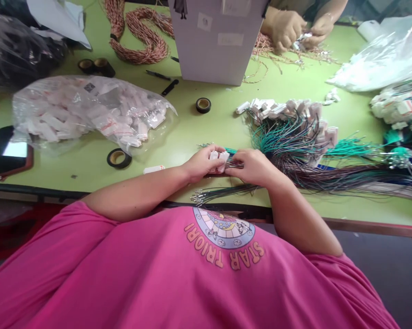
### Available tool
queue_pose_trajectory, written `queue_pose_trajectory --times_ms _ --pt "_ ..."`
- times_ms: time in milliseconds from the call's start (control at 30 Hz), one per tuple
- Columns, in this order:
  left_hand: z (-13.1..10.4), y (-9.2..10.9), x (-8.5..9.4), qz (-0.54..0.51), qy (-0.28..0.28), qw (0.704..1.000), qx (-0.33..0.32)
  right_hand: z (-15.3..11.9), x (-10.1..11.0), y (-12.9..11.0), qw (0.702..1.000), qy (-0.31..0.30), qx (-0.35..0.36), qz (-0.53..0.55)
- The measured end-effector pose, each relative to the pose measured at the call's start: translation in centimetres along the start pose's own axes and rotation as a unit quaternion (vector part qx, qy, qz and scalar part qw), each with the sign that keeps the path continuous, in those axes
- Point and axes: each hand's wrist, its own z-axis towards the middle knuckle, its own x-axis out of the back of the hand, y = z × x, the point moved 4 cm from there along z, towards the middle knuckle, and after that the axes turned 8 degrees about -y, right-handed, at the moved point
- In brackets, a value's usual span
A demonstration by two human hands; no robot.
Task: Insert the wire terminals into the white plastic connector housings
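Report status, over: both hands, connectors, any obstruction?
Left hand holding white connectors. Right hand gripping thin wires. Black tape roll beyond hands, not blocking.

"Holding what?"
"Clasping white connectors (220, 160) in the left hand (205, 163), gripping thin wires (233, 164) in the right hand (253, 166)."
"See anything around both?"
"See a clear bag of white pieces (89, 109) at ten o'clock, a tape roll (203, 111) and, beyond, a grey box (216, 57) at twelve. Spot wired connectors (295, 123) at two, a phone (13, 153) at nine."
"And at one?"
"Notice another person's hands (288, 32) over twisted wires (315, 54)."
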Motion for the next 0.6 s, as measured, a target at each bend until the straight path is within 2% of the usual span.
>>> queue_pose_trajectory --times_ms 67,133,200,267,333,367,400,500,600 --pt "0.0 0.0 0.0 -0.005 -0.010 1.000 0.020 -1.5 1.8 0.0 0.999 0.015 -0.024 0.032" --pt "0.1 0.0 0.0 -0.003 -0.008 0.999 0.043 -3.6 4.5 1.1 0.984 0.109 -0.046 0.136" --pt "0.0 0.1 0.0 0.008 0.006 0.998 0.058 -6.2 7.2 3.3 0.931 0.262 -0.064 0.246" --pt "0.0 0.2 -0.1 0.016 0.012 0.998 0.061 -8.6 8.7 6.5 0.854 0.397 -0.118 0.315" --pt "0.0 0.2 -0.1 0.022 0.010 0.998 0.058 -10.4 9.1 9.4 0.781 0.522 -0.185 0.288" --pt "0.1 0.2 -0.1 0.026 0.009 0.998 0.055 -10.9 9.0 10.6 0.763 0.552 -0.217 0.257" --pt "0.1 0.1 0.0 0.030 0.008 0.998 0.051 -11.0 8.9 11.4 0.763 0.562 -0.242 0.209" --pt "0.2 -0.2 0.1 0.030 0.011 0.999 0.041 -10.4 8.7 12.5 0.801 0.518 -0.298 0.041" --pt "0.2 -0.1 -0.1 0.014 0.013 0.999 0.047 -10.2 9.4 12.9 0.830 0.454 -0.322 -0.030"
